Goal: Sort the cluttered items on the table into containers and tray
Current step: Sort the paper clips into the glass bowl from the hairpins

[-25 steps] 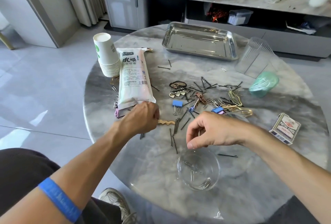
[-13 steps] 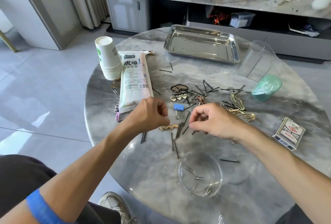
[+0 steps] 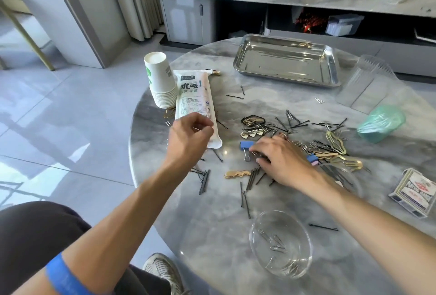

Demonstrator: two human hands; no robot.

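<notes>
Right hand (image 3: 280,162) moved from bowl (image 3: 282,244) into clip pile (image 3: 306,139).

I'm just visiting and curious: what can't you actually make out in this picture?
Head view only:
- Whatever the right hand picks from the clips: its fingers cover it.
- Whether the left hand pinches anything: too small.
- Count of paper clips in the glass bowl: glare.
- Card box print: blurred.

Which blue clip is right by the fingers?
The blue binder clip left of the right hand, with silver handles showing. The other blue clip peeks out on the far side of that hand.
</notes>
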